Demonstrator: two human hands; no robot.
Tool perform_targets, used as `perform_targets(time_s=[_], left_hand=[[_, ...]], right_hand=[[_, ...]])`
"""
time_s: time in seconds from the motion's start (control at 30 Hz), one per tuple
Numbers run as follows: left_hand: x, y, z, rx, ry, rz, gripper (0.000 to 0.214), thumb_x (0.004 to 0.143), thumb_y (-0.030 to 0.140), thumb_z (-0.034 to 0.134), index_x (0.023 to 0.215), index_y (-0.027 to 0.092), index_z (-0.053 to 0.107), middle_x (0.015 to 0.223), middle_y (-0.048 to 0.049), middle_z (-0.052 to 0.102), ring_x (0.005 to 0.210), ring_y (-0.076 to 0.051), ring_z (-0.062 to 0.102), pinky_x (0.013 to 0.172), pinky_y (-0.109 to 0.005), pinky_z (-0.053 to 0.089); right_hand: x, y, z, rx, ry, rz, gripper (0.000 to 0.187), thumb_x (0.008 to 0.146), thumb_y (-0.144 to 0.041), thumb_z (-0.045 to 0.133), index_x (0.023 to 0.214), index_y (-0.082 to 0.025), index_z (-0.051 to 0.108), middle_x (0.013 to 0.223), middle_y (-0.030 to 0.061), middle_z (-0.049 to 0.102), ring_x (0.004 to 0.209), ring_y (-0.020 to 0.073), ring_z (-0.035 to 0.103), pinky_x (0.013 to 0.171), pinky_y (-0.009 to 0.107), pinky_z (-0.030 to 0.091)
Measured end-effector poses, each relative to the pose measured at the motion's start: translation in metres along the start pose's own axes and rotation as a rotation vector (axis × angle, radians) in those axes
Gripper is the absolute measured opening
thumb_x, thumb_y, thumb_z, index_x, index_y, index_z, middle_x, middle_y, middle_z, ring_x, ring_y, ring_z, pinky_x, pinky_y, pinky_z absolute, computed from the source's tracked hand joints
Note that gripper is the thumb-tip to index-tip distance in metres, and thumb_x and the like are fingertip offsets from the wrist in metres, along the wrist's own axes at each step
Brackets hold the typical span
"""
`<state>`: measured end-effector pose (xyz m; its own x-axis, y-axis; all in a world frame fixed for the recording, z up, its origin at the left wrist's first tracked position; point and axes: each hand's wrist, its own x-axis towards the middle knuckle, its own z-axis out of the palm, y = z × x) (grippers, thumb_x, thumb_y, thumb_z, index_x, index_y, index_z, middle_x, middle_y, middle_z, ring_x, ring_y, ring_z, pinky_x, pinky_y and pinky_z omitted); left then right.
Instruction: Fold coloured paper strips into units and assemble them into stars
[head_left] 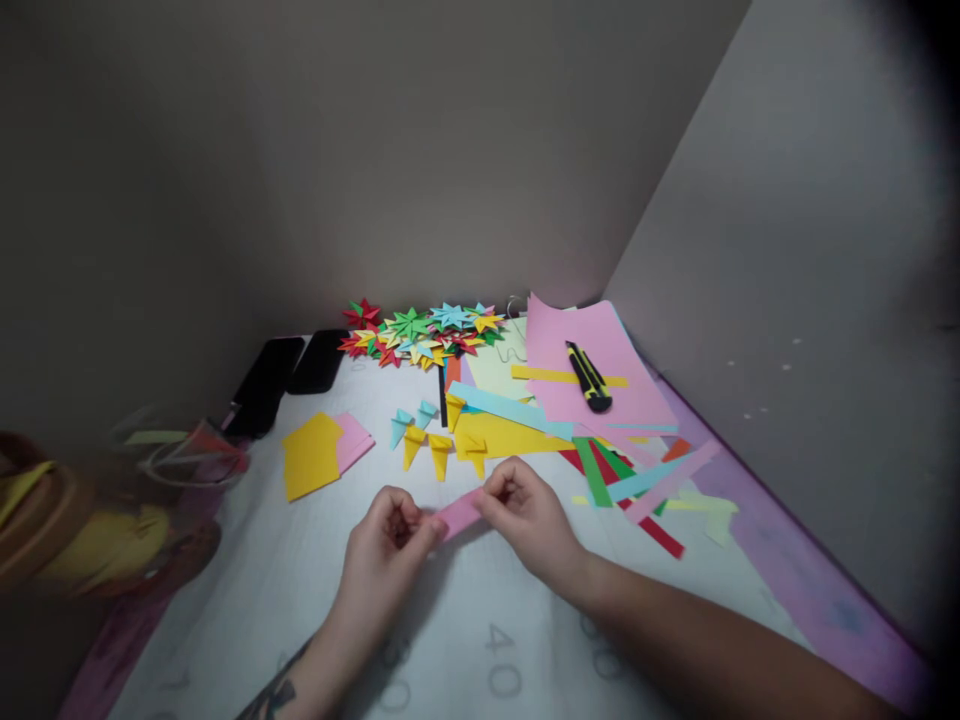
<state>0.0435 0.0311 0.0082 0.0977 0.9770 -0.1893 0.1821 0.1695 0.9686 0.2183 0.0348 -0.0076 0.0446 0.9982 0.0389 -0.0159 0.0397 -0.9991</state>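
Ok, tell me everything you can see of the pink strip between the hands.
The pink paper strip is a narrow, flat band of plain matte paper, no print visible. It lies slightly tilted, right end higher in the picture, over the white table cover. The left hand pinches its left end and the right hand its right end, so only the middle stretch shows. Whether it is folded cannot be told; fingers hide both ends.

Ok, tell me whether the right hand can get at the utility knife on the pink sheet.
Probably yes: the utility knife lies uncovered beyond the right hand, though that hand pinches a pink strip.
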Motion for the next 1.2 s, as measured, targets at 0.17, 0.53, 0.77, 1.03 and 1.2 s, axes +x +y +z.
perform_targets(time_s=[0.17, 0.53, 0.77, 1.03, 1.2], left_hand=[[-0.002, -0.006, 0.003, 0.011, -0.104, 0.039, 0.032, 0.073, 0.028, 0.063, 0.099, 0.019, 0.047, 0.075, -0.0001, 0.061, 0.065, -0.013, 0.056, 0.060, -0.023, 0.042], [-0.003, -0.001, 0.002, 0.222, -0.103, 0.049, 0.015, 0.076, 0.030, 0.058, 0.083, 0.018, 0.053, 0.068, 0.0025, 0.054, 0.058, -0.012, 0.047, 0.052, -0.020, 0.034], [-0.005, -0.004, 0.004, 0.200, -0.035, 0.088, 0.017, 0.077, 0.030, 0.059, 0.087, 0.019, 0.052, 0.068, 0.0023, 0.057, 0.058, -0.012, 0.051, 0.053, -0.020, 0.037], [-0.006, -0.010, 0.005, 0.278, -0.030, 0.134, 0.021, 0.080, 0.034, 0.057, 0.093, 0.018, 0.050, 0.074, 0.0014, 0.061, 0.062, -0.012, 0.055, 0.057, -0.021, 0.041], [-0.004, -0.008, 0.004, 0.325, -0.014, 0.134, 0.023, 0.079, 0.033, 0.057, 0.094, 0.019, 0.048, 0.068, 0.0039, 0.058, 0.058, -0.011, 0.052, 0.053, -0.020, 0.039]], right_hand=[[-0.002, 0.003, 0.002, -0.031, -0.033, -0.019, 0.019, 0.077, -0.026, 0.061, 0.070, -0.020, 0.045, 0.066, -0.0035, 0.046, 0.060, 0.0112, 0.044, 0.056, 0.024, 0.037], [-0.005, 0.002, 0.001, -0.051, -0.012, -0.025, 0.017, 0.078, -0.022, 0.061, 0.071, -0.021, 0.045, 0.066, -0.0035, 0.047, 0.061, 0.0116, 0.045, 0.057, 0.024, 0.037], [-0.007, 0.004, 0.008, 0.124, -0.145, 0.028, 0.039, 0.073, -0.019, 0.064, 0.103, -0.025, 0.041, 0.086, -0.0009, 0.057, 0.077, 0.0146, 0.056, 0.069, 0.027, 0.045], [-0.010, 0.008, 0.014, 0.052, -0.152, 0.144, 0.032, 0.071, -0.014, 0.060, 0.097, -0.023, 0.044, 0.076, -0.0038, 0.059, 0.067, 0.0129, 0.057, 0.059, 0.023, 0.043], [-0.002, 0.002, 0.009, 0.156, -0.125, 0.158, 0.031, 0.073, -0.018, 0.061, 0.093, -0.023, 0.038, 0.066, -0.0063, 0.059, 0.058, 0.0115, 0.054, 0.054, 0.022, 0.037]])
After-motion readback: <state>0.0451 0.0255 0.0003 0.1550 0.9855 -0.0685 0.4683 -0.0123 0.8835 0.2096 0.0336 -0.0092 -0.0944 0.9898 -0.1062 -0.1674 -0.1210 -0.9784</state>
